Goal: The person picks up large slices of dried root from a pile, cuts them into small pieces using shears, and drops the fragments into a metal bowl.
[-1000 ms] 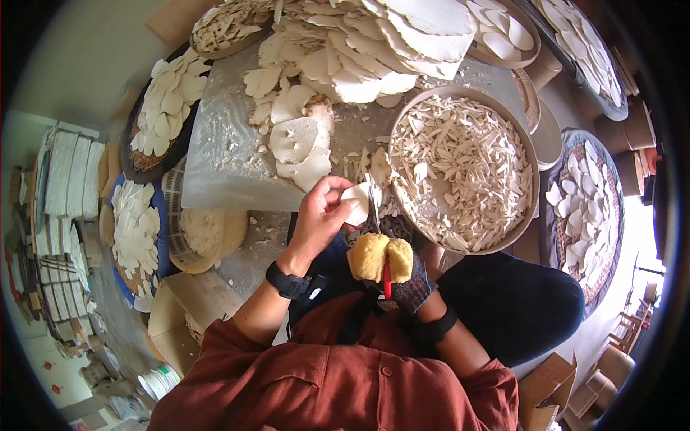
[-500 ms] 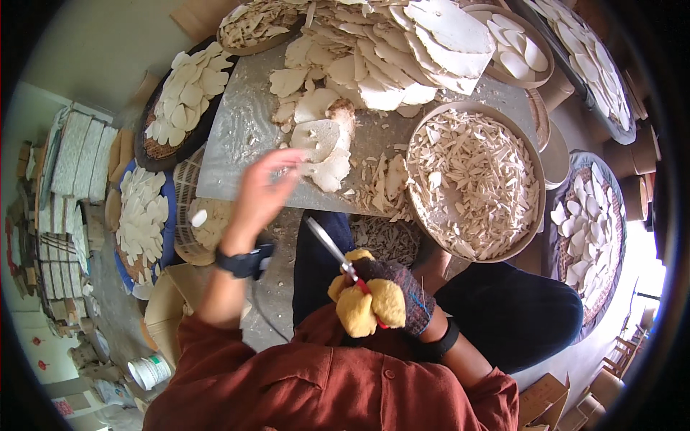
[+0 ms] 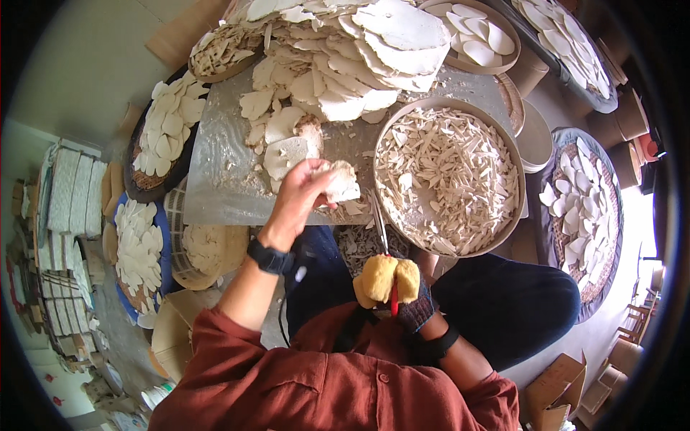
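My left hand (image 3: 300,195), bare, pinches a pale flat slice (image 3: 343,182) with a rough brownish edge above the table's front edge. Lower down, my right hand (image 3: 394,287), in a dark knitted glove with yellow padded fingers, is closed around red-handled scissors (image 3: 381,228). Their metal blades point up and away, between the held slice and a round tray (image 3: 519,208) full of small pale strips (image 3: 467,169). Just beyond my left hand, other pale slices (image 3: 284,154) lie on the table. I cannot make out how far the blades are apart.
A large heap of pale slices (image 3: 359,61) covers the far part of the grey table (image 3: 223,172). Round trays with pale pieces stand around it: a blue-rimmed one (image 3: 167,269) at left, a dark cloth-rimmed one (image 3: 618,215) at right. Dark scraps (image 3: 359,244) lie below the table edge.
My left hand has moved right and now holds a slice taken from the table. The scissors in my right hand have swung from pointing up-left to nearly straight ahead.
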Tool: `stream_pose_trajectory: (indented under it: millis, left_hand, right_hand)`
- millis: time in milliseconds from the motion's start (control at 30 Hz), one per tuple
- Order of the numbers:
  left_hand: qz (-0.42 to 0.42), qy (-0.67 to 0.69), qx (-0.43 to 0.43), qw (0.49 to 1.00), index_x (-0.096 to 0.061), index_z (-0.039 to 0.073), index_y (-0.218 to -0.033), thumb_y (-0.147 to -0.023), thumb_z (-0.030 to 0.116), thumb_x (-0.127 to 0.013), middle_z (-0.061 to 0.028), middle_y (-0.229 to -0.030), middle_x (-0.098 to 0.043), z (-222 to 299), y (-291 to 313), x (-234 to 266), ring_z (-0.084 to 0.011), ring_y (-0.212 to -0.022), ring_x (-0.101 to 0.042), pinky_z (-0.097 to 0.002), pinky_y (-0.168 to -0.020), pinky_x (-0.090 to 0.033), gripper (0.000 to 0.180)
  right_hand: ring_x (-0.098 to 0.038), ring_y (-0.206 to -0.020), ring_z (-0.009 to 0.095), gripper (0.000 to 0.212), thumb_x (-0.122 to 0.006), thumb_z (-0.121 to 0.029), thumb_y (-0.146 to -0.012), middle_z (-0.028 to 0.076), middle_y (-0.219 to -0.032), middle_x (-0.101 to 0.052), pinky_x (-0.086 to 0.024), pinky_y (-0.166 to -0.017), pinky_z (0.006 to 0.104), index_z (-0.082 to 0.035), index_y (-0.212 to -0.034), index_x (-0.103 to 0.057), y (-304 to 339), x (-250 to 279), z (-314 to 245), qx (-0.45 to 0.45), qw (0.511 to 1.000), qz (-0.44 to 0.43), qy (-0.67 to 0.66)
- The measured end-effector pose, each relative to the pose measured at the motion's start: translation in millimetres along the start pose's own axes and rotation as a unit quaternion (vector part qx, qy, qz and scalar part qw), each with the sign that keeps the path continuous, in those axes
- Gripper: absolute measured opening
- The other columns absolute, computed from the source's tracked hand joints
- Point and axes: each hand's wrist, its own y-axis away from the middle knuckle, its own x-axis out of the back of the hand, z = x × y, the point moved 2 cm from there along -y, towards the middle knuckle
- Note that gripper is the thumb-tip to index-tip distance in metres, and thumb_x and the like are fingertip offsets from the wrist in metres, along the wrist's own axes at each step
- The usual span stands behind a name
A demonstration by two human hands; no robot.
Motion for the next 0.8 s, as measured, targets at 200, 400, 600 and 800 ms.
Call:
stream_pose_trajectory:
  millis: [200, 400, 600, 800]
  left_hand:
    - [0.058, 0.091, -0.071, 0.992, -0.040, 0.003, -0.122, -0.085, 0.001, -0.056, -0.0137, -0.105, -0.060, -28, 34, -36, -0.0215, -0.091, -0.061, -0.0344, -0.077, -0.053, 0.041]
    - [0.014, 0.042, -0.057, 0.997, -0.041, 0.003, -0.124, -0.086, 0.004, -0.057, -0.0119, -0.102, -0.062, -33, 29, -48, -0.0184, -0.084, -0.064, -0.0279, -0.066, -0.056, 0.041]
    - [0.019, 0.048, -0.053, 0.997, -0.041, 0.003, -0.126, -0.086, 0.004, -0.056, -0.0135, -0.101, -0.062, -42, 22, -40, -0.0193, -0.082, -0.065, -0.0272, -0.065, -0.056, 0.043]
    - [0.013, 0.040, -0.014, 0.999, -0.041, 0.002, -0.125, -0.086, 0.003, -0.055, -0.0146, -0.100, -0.063, -36, 17, -35, -0.0201, -0.081, -0.065, -0.0281, -0.065, -0.056, 0.042]
  right_hand:
    - [-0.056, -0.107, 0.025, 0.037, -0.051, -0.017, -0.091, 0.018, -0.118, -0.055, -0.044, -0.095, 0.0388, 0.006, -0.120, -0.047, -8, -28, -11, 0.005, 0.997, -0.011, 0.077]
    - [-0.055, -0.108, 0.029, 0.042, -0.048, -0.023, -0.093, 0.020, -0.120, -0.053, -0.042, -0.097, 0.0412, 0.005, -0.123, -0.044, -4, -14, -8, 0.006, 0.995, 0.021, 0.098]
    - [-0.057, -0.105, 0.023, 0.035, -0.057, -0.013, -0.088, 0.016, -0.115, -0.057, -0.045, -0.092, 0.0353, 0.002, -0.118, -0.050, -4, -35, -28, 0.047, 0.892, -0.030, 0.448]
    - [-0.059, -0.101, 0.021, 0.033, -0.060, -0.012, -0.085, 0.013, -0.111, -0.060, -0.047, -0.089, 0.0330, 0.000, -0.115, -0.053, -7, -50, -40, 0.045, 0.852, -0.041, 0.520]
